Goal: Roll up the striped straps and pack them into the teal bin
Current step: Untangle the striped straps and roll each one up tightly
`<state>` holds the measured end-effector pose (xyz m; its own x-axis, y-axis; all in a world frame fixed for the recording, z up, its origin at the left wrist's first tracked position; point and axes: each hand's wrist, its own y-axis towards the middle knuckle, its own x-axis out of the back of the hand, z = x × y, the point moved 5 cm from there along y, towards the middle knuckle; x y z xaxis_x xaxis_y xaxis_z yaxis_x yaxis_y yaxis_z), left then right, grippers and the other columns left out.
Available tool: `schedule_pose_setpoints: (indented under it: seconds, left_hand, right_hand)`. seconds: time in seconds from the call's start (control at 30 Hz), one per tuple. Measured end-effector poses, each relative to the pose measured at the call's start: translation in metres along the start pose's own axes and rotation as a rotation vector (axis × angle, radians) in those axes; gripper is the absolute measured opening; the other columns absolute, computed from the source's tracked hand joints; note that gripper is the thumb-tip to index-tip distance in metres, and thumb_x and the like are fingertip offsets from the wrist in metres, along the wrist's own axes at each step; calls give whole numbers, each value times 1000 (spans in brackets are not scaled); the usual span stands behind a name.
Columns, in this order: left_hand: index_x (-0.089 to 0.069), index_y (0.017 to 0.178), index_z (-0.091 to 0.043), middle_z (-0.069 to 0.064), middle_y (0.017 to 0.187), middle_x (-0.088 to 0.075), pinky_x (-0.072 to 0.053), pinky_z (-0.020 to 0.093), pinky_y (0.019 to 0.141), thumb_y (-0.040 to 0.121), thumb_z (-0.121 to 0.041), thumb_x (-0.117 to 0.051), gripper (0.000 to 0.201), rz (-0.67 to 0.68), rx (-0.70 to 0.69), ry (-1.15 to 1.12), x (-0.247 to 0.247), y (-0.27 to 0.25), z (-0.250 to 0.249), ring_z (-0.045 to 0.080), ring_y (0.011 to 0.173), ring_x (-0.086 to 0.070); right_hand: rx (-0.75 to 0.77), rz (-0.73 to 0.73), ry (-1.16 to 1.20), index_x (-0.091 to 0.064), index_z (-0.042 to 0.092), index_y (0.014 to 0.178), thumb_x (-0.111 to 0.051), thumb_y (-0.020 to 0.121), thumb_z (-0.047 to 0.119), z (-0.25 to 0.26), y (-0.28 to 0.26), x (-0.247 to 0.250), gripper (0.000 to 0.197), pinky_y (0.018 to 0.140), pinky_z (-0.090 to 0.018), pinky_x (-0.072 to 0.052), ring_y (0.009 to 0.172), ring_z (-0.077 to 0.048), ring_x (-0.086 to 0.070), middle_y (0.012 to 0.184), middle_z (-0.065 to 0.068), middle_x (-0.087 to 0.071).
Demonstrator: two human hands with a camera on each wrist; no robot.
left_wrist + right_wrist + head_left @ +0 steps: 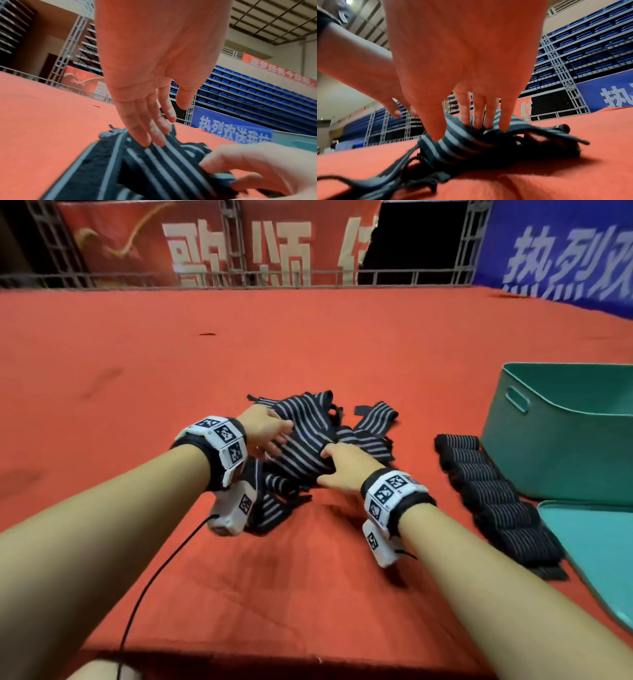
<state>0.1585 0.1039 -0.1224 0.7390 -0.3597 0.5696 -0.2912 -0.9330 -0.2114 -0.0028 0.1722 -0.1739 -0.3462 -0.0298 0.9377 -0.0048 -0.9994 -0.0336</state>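
Note:
A loose heap of dark straps with grey stripes [308, 436] lies mid-table on the red cloth. My left hand [284, 436] reaches onto its far left side. In the left wrist view its fingers [154, 140] are straight, with the tips touching the top strap [168, 166]. My right hand [325, 463] is at the heap's near right. It pinches a fold of striped strap [462, 146] between thumb and fingers [503, 121]. Several rolled straps [489, 501] lie in a row beside the teal bin [565, 433], whose inside is mostly hidden.
A teal lid [596, 553] lies flat at the near right, in front of the bin. A black cable [154, 577] trails from my left wrist over the table's front edge [308, 659]. Metal truss and banners stand beyond the far edge.

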Motion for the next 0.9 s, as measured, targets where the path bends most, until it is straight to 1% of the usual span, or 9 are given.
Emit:
schedule_pose_setpoints:
  seconds: [0.13,0.27,0.33,0.43,0.5,0.63,0.77,0.83,0.9]
  left_hand:
    - [-60,97,-9,8,83,-61,-48,29,55,103,-22,-58,14,-76,52,18,33,8,30,22,63,-57]
    - [-62,101,-8,12,90,-61,-49,33,64,95,-30,-69,24,-149,78,82,38,18,54,24,73,-57]
    - [-60,108,-6,11,98,-65,-47,31,66,86,-39,-79,44,-172,119,118,34,22,66,25,82,-63]
    - [-41,143,2,18,137,-57,-51,41,97,73,-44,-90,97,-154,213,74,19,26,86,35,125,-58]
    - [-25,152,3,20,148,-47,-46,44,107,71,-42,-92,114,-139,256,99,9,27,96,38,135,-50]
    - [-46,136,0,18,128,-62,-53,39,89,69,-39,-91,90,-243,288,121,10,25,108,36,115,-62]
    - [-66,103,0,12,95,-70,-58,37,81,67,-44,-86,61,-407,227,-275,46,25,106,29,88,-69]
    - [-69,106,-1,11,96,-73,-60,39,82,60,-50,-87,69,-516,176,-490,69,20,97,28,87,-72]
    - [-74,100,-5,8,92,-76,-59,33,73,62,-43,-88,56,-539,65,-630,82,15,80,24,83,-74]
  right_hand:
    - [-73,-99,72,-53,20,122,-72,84,50,1,23,-7,53,91,-43,-52,107,-27,-62,114,-5,-65]
    - [-28,-38,60,-52,22,75,-68,89,46,11,32,-12,32,66,-36,-41,82,-25,-60,74,2,-58]
    - [-18,-50,266,-58,19,73,-71,92,36,10,33,-9,28,74,-36,-46,82,-21,-62,75,2,-62]
    - [-48,-145,655,-74,12,89,-74,91,23,-3,34,6,11,97,-40,-53,92,-18,-70,93,1,-76]
    - [-69,-218,766,-74,9,96,-71,91,22,-11,31,17,14,95,-42,-55,99,-26,-72,100,-6,-78]
    - [-91,-362,958,-71,19,90,-67,96,20,-27,27,31,7,82,-33,-53,89,-18,-67,91,0,-74]
    - [-121,-713,887,-70,10,100,-65,98,13,-44,19,62,6,77,-21,-50,90,-17,-63,93,-4,-70]
    - [-166,-687,813,-72,6,103,-67,96,13,-45,21,65,11,80,-22,-52,91,-19,-65,95,-5,-71]
    - [-228,-436,739,-74,3,105,-71,94,17,-41,28,53,18,86,-30,-54,93,-22,-68,100,-8,-74]
